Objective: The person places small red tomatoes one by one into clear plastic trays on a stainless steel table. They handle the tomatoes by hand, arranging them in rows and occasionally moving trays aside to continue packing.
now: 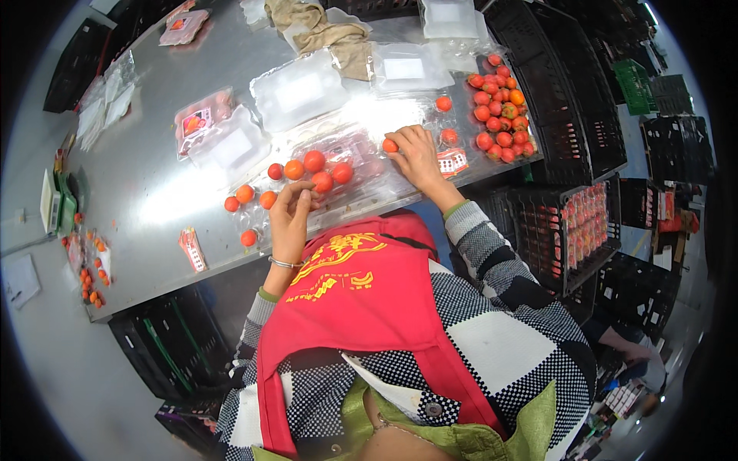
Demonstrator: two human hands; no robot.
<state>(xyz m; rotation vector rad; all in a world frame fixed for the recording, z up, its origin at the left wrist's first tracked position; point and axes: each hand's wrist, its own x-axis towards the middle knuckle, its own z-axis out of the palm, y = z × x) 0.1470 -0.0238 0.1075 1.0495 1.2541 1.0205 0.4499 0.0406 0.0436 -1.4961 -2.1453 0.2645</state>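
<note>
My left hand (295, 216) is over the near side of a clear plastic tray, its fingertips at a red tomato (322, 182). Several more red and orange tomatoes (294, 169) lie around it in clear trays. My right hand (414, 154) has its fingers on a small red tomato (390, 145), above clear plastic packaging. To its right, single tomatoes (448, 136) lie beside a strip of printed labels (452, 162). A pile of tomatoes (500, 112) rests at the right end of the metal table (155, 230).
Frosted plastic trays (297, 89) and a brown cloth (323, 31) lie farther back. A packed tray (202, 121) stands left of them. Another label strip (192, 249) is near the front edge. Black crates (568, 86) border the table's right; a crate of packed tomatoes (562, 230) stands below.
</note>
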